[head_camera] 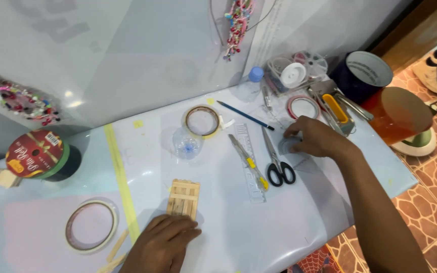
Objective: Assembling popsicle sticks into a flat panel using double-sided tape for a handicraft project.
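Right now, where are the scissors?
In the head view, the black-handled scissors lie right of centre on the table, between the clear ruler and the right hand.

Open tabletop lay between the flat raft of pale wooden craft sticks (183, 198) and the clear plastic ruler (249, 163). Rightward, black-handled scissors (277, 161) and a yellow-tipped utility knife (249, 162) lay close together, blocking passage. The brown tape roll (202, 121) and clear bottle base (186, 145) crowded the middle; a white tape ring (91, 226) sat left.
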